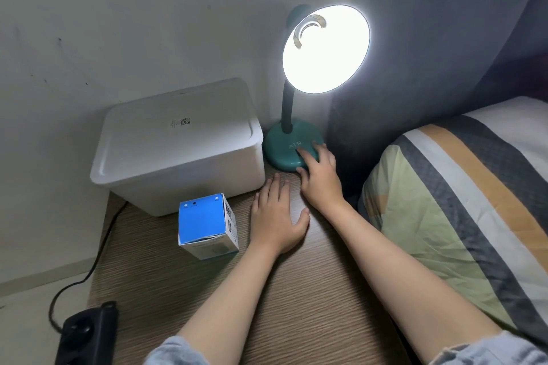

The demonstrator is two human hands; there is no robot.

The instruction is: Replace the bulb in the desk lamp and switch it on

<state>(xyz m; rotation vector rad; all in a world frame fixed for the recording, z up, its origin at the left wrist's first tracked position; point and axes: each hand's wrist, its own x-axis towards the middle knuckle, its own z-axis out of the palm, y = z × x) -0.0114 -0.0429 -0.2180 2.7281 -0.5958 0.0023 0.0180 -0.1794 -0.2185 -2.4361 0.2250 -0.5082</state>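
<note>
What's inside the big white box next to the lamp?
You can't tell. The white box has its lid on, and the sides aren't see-through. Only a small label with a square code shows on top of the lid.

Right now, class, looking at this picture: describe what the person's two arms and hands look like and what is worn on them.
Both forearms are bare from the hands back almost to the elbows. The left hand and right hand wear no gloves, rings, watch or bracelet that can be seen. At the bottom edge, each arm comes out of a pushed-up, light grey-blue fabric sleeve.
</note>
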